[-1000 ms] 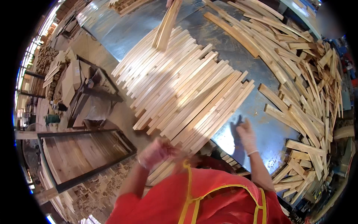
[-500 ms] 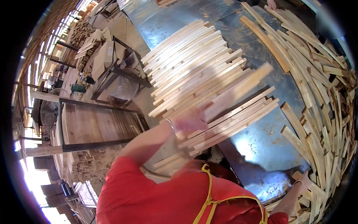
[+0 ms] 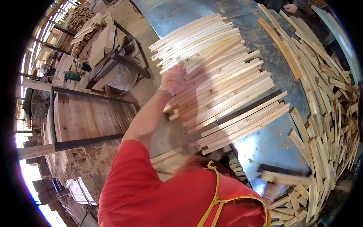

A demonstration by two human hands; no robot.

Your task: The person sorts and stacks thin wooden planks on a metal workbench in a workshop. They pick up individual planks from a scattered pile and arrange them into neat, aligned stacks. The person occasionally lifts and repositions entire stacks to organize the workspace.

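My left hand point(image 3: 174, 79) lies on the left ends of a row of pale wooden strips point(image 3: 230, 85), fingers stretched out. Just beyond its fingertips one strip point(image 3: 217, 53) slants across the others. At the lower right my right hand point(image 3: 271, 190), smeared by motion, grips a short wooden strip point(image 3: 285, 178) above the table's near edge. A smaller group of strips point(image 3: 245, 123) lies nearer me, parted from the row by a dark gap.
The strips rest on a metal table point(image 3: 261, 147). Loose wooden strips point(image 3: 321, 113) are heaped along its right side. At left stand a dark-framed stack of boards point(image 3: 87, 117) and a bench point(image 3: 126, 64). Another person's hand point(image 3: 290, 8) shows at the far right.
My left hand has moved up and left; the strip it carried has left its grip, and it now touches the row. My right hand has lifted a strip leftward from the heap.
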